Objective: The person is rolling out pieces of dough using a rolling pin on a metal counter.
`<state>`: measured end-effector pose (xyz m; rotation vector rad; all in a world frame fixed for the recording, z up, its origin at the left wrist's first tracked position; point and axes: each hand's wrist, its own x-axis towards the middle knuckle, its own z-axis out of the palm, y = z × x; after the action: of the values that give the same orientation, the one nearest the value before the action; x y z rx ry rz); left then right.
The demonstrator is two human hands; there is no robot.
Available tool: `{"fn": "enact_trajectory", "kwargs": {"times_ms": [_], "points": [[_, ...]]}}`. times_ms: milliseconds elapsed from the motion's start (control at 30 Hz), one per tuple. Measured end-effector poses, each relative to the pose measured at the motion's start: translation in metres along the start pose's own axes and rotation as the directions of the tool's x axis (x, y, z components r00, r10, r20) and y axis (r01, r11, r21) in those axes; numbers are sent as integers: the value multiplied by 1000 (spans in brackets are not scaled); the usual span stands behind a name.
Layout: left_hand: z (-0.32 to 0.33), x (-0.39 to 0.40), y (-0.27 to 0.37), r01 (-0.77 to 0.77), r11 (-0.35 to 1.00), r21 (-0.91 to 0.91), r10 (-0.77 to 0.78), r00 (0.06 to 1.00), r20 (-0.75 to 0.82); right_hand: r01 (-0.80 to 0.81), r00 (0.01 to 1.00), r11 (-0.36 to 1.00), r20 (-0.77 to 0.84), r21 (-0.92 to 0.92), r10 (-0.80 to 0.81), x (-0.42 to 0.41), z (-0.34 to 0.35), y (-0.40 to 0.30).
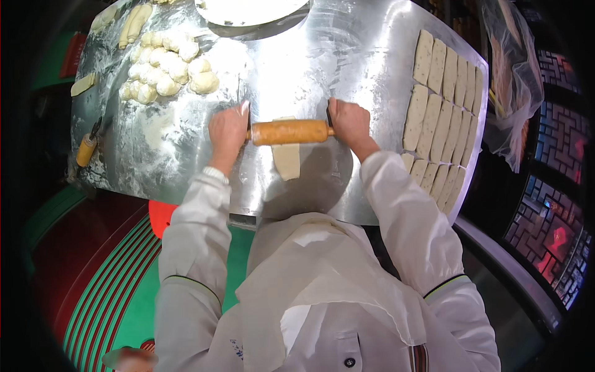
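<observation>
A wooden rolling pin (290, 132) lies level across a flattened strip of dough (287, 162) on the metal table. My left hand (228, 133) is closed around the pin's dark left handle. Around the right handle my right hand (352, 122) is curled in the same way. The dough runs under the pin, with a short end showing beyond it and a longer part on my side. The pin hides the strip's middle.
Dough balls (160, 67) are heaped at the far left on the floured metal table (204, 162). Flat dough strips (441, 102) line the right side in rows. A second rolling pin (87, 146) rests near the left edge. A round white vessel (253, 11) stands at the back.
</observation>
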<state>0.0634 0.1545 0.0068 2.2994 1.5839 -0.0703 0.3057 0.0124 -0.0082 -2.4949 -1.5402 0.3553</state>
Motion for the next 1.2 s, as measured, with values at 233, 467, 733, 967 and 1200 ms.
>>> {"fn": "enact_trajectory", "kwargs": {"times_ms": [233,467,733,967,1200], "points": [[13,-47,-9,-150,988,-24,144,976,-161,-53,998,997,30,51,52,-41,10,0],[21,-166,-35,-409,911,-48,404,910,-95,119,992,982,-48,149,-113,-170,17,0],[16,-28,-4,-111,993,45,113,993,-44,17,996,999,-85,52,-12,-33,7,6],[4,52,13,-72,997,0,71,987,-146,-70,996,996,-62,-48,67,57,-6,9],[23,-53,-4,-175,984,-41,163,964,-210,14,999,999,-44,37,-12,-59,14,15]]}}
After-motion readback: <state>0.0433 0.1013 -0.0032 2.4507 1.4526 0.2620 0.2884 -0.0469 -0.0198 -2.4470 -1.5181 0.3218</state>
